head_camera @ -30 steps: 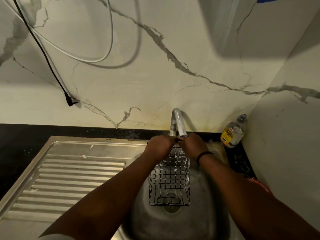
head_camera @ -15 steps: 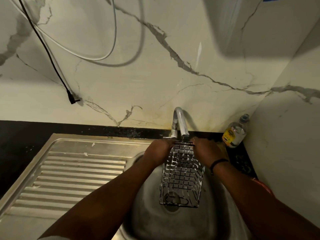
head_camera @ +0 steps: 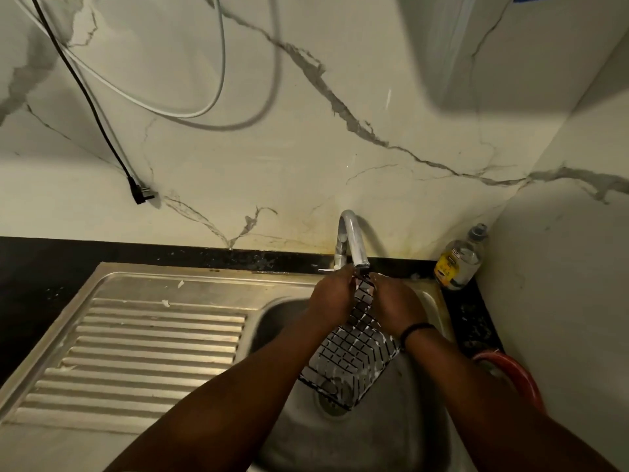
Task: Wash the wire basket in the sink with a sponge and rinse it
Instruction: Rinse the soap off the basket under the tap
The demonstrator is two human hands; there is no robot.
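Observation:
A black wire basket (head_camera: 354, 352), flecked with white foam, hangs over the steel sink bowl (head_camera: 401, 434) right under the tap spout (head_camera: 354, 240). My left hand (head_camera: 332, 298) grips its upper left edge and my right hand (head_camera: 396, 306), with a black band on the wrist, grips its upper right edge. The basket tilts, its lower end swung toward me and to the left above the drain (head_camera: 328, 405). No sponge is in view.
A ribbed steel draining board (head_camera: 143, 345) lies left of the bowl. A clear bottle with a yellow label (head_camera: 459, 264) stands in the back right corner. A red rim (head_camera: 520, 376) shows at the right. Cables and a black plug (head_camera: 141, 195) hang on the marble wall.
The basket has turned in my hands: its lower end swung left and its side now faces up. Both hands moved closer together at the top under the spout.

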